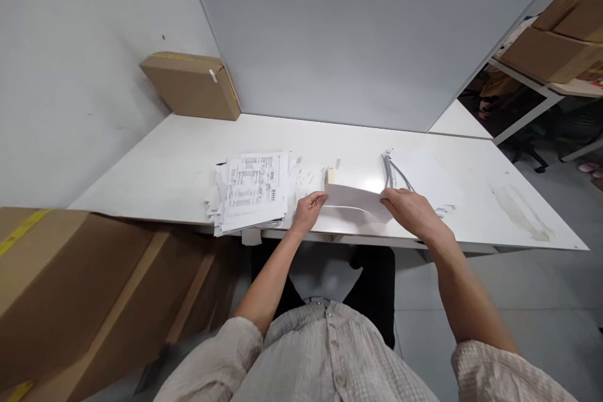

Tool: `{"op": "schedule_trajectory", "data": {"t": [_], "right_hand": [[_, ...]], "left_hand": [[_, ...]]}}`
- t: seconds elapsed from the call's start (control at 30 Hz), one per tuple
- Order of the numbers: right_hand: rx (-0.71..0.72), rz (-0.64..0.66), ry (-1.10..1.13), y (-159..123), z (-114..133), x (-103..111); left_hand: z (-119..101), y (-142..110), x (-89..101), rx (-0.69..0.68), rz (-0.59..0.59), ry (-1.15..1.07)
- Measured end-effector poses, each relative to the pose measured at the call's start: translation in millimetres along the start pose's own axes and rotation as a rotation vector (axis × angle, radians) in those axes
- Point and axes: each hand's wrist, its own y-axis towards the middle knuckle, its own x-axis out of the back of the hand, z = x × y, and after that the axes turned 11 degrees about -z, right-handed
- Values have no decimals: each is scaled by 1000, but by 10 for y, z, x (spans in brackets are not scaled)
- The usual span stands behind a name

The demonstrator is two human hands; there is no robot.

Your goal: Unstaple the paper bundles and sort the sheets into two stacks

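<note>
A sheet of white paper is stretched between my two hands just above the front of the white table, its lower edge bowed. My left hand pinches the sheet's left end. At its right end, my right hand grips the paper between thumb and fingers. Behind the sheet's left corner stands a small cream-coloured block, partly hidden. Left of my left hand lies an untidy stack of printed papers. Grey strips, which look like cable or cord, lie beyond my right hand near more white sheets.
The white table meets a tall grey panel at its back. A taped cardboard box leans at the back left. Large cartons crowd the left side by my legs. At far right, boxes sit on another table.
</note>
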Motion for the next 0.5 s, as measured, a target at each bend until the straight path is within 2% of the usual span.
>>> {"op": "schedule_trajectory", "data": {"t": [0.33, 0.5], "right_hand": [[4, -17, -11, -11, -11, 43], [-3, 25, -22, -8, -23, 8]], "left_hand": [[-46, 20, -4, 20, -41, -21], [13, 30, -17, 27, -48, -28]]}}
